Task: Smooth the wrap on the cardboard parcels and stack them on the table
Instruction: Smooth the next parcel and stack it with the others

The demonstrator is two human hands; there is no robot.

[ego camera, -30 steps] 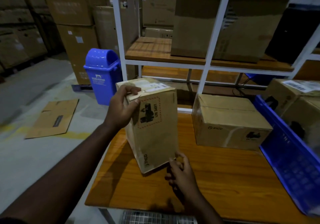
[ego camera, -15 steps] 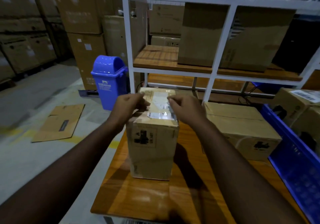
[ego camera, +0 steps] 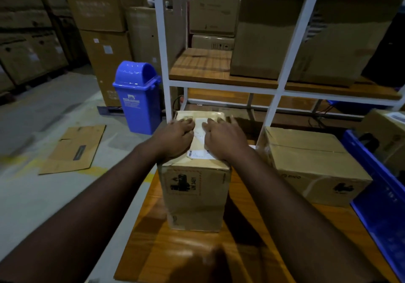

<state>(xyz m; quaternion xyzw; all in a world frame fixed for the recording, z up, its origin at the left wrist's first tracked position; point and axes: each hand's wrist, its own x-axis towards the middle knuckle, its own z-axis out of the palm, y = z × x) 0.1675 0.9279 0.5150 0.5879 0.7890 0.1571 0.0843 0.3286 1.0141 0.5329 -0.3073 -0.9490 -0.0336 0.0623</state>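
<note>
A tall wrapped cardboard parcel (ego camera: 195,197) stands upright near the left edge of the wooden table (ego camera: 175,256). A white label lies on its top face. My left hand (ego camera: 175,139) lies flat on the left half of that top face, fingers straight and pointing away from me. My right hand (ego camera: 223,138) presses flat on the right half, beside the label. A second, wider parcel (ego camera: 315,166) sits on the table to the right, apart from the first.
A blue crate (ego camera: 381,199) with more boxes lines the table's right edge. A white shelf frame (ego camera: 285,68) with large cartons stands behind. On the floor at left are a blue bin (ego camera: 138,98) and a flattened carton (ego camera: 74,149).
The parcel went from tilted in both hands to standing upright on the table. Both hands came onto its top face and slid flat toward the far edge.
</note>
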